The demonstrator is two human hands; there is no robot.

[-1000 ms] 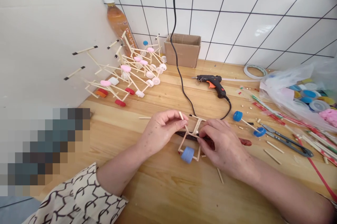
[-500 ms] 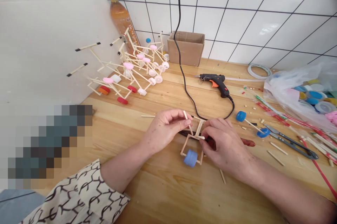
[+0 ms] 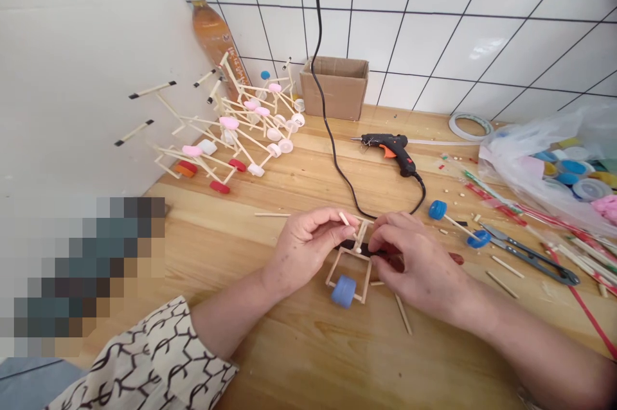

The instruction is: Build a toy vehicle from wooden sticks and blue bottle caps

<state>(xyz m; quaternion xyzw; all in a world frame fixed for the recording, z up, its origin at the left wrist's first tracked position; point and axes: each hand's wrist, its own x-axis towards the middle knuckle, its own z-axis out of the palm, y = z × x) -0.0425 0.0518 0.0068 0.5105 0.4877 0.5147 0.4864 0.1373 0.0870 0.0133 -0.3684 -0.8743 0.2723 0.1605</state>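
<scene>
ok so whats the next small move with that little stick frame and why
I'd probably have the left hand press the small wooden stick it pinches onto the top of the wooden frame while the right hand steadies the frame. The stick seems to be held by fingers alone, and the glue gun lies nearby on the table.

Stick frame (image 3: pixel 334 266) lies flat (blue cap wheel (image 3: pixel 344 291) attached).

Scene was brightly and evenly lit; no hard shadows were seen. Glare was caught on the wall tiles (image 3: pixel 486 37), upper right. Tile lines were bowed toward the frame edges by wide-angle distortion. A pixelated patch (image 3: pixel 81 275) was left lower left. The desk (image 3: pixel 308 358) stayed sharp.
</scene>
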